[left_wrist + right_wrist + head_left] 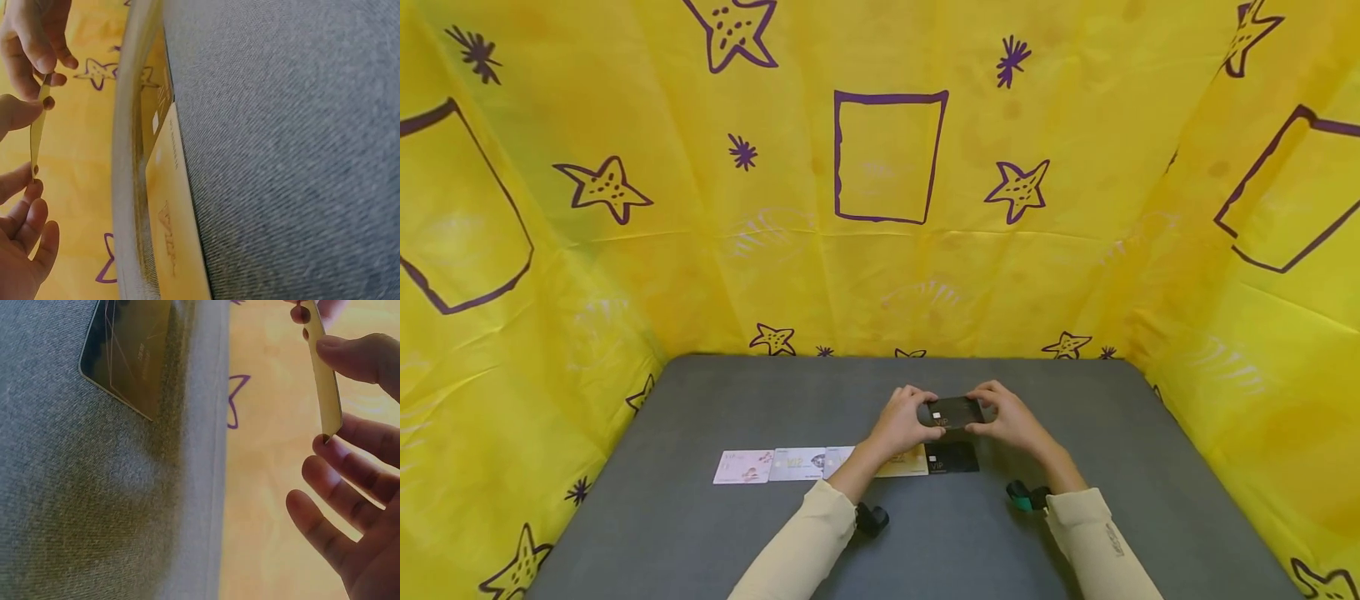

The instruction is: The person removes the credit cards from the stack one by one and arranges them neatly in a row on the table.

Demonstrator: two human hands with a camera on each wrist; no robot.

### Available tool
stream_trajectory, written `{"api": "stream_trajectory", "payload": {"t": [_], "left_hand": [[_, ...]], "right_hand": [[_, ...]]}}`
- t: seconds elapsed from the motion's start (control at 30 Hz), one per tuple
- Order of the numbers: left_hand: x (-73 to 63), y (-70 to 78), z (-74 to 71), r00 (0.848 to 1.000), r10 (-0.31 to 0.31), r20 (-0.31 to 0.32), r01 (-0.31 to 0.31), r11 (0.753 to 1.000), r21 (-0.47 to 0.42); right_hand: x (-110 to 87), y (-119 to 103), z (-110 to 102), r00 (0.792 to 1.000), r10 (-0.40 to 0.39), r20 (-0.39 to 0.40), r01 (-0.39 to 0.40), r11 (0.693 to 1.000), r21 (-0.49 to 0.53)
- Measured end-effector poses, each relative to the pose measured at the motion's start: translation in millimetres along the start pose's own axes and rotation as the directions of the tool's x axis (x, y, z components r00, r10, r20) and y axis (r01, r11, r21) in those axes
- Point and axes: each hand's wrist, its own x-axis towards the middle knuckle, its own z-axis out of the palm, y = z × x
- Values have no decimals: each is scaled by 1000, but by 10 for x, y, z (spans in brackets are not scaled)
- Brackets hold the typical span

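Note:
Both hands hold a black VIP card between them, raised over the grey table. My left hand pinches its left end, while my right hand pinches the right end. Seen from the right wrist, the raised card is nearly edge-on, with thumb and fingertips at its edges. Below lies a row of cards on the table: a pinkish white card, a white card, another white one, a gold card and a black card. My left forearm partly covers the middle of this row.
A grey cloth-covered table spreads under the hands. Yellow fabric with purple stars and outlines rises behind it and on both sides. Dark straps hang at the wrists by the light sleeves.

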Motion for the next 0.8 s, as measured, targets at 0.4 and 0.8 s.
{"api": "stream_trajectory", "payload": {"t": [0.4,0.8], "left_hand": [[1,61,139,999,7,31,-8,1000,23],[28,161,285,998,32,60,-35,999,40]], "right_hand": [[-149,80,-49,999,50,14,-50,998,-35],[-281,140,-99,998,52,38,-46,990,-135]]}}
